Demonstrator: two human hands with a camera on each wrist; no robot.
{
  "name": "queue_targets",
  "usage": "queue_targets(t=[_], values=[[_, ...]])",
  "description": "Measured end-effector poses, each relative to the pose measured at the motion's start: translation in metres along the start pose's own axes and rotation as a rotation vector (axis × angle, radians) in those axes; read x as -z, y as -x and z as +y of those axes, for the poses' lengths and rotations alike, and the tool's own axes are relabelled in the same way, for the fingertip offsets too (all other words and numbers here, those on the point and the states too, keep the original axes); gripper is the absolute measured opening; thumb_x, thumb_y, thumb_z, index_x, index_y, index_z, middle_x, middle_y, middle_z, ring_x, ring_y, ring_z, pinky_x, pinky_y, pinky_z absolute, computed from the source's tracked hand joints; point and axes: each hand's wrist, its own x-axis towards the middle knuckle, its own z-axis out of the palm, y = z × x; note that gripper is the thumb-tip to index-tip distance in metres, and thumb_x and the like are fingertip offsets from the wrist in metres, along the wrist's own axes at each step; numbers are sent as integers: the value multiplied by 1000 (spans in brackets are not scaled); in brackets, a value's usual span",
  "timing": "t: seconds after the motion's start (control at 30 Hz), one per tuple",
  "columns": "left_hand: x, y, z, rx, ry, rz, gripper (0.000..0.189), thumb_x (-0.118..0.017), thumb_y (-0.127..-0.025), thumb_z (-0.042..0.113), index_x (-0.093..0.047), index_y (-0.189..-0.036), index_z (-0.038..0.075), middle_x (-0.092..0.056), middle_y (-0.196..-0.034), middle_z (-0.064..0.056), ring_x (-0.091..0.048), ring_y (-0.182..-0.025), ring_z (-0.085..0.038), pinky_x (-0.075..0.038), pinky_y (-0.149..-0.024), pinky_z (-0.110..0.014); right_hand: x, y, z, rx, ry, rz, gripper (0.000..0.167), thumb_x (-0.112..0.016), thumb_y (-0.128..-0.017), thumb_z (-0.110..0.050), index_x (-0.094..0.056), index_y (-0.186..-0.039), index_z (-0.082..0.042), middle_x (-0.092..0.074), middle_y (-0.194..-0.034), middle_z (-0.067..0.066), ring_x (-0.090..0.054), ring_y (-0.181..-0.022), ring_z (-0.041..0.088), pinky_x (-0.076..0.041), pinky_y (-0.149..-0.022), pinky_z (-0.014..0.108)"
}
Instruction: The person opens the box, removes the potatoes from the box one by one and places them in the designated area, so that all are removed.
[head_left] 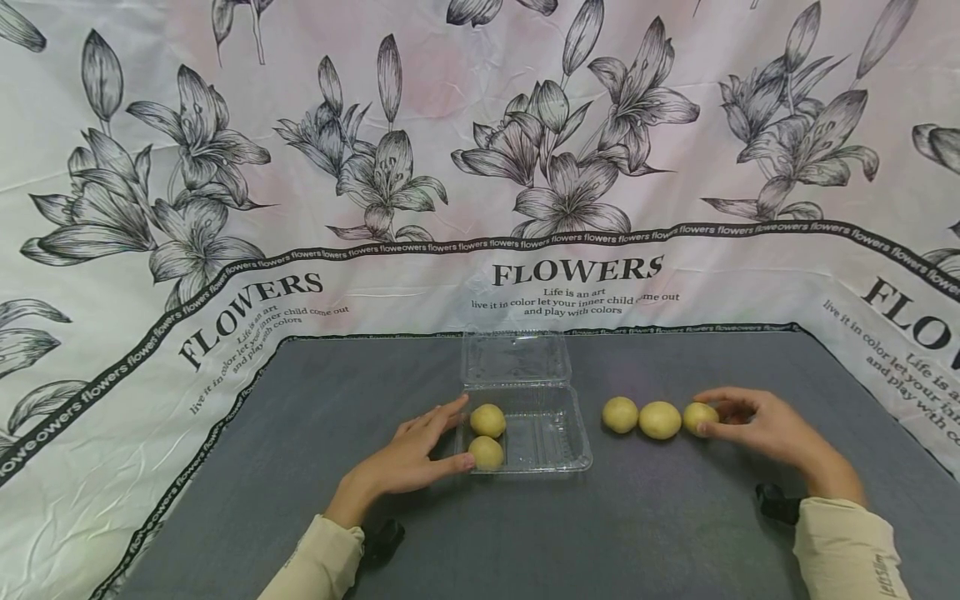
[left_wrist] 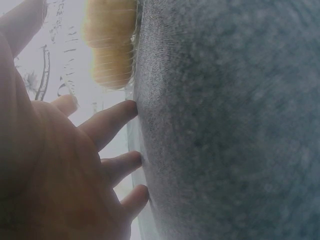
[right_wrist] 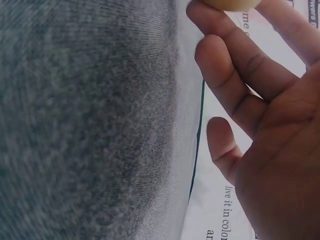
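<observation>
Head: left fingers (head_left: 448,412) spread at container rim (head_left: 540,469), right fingers (head_left: 723,394) curled round rightmost ball (head_left: 694,419), room rightward.

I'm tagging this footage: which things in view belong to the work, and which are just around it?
Part of the work:
- clear container, its lid open
- two yellow balls inside
- three outside, the rightmost ball held by the right hand
- left hand, beside the container

Just around:
- grey tabletop
- flower-printed backdrop
- dark wrist devices
</observation>
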Motion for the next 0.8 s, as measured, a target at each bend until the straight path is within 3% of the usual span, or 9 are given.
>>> queue_targets(t=[0.3, 0.8], values=[[1, 1, 1, -3, -3, -3, 89, -58, -97, 63, -9, -165, 35, -39, -164, 5, -13, -160, -29, -11, -123, -63, -4, -1, 1, -10, -30, -57, 50, -77, -93, -29, -65, -134, -3, -72, -115, 15, -61, -86, -2, -51, -70, 27], [0, 1, 1, 5, -1, -6, 90, -59, -96, 63, -10, -165, 34, -38, -164, 5, -17, -159, -26, -11, -123, -62, -5, 0, -1, 12, -29, -69, 53, -77, -93, -28, -63, -137, -3, -69, -124, 19, -61, -91, -4, -51, -72, 26]])
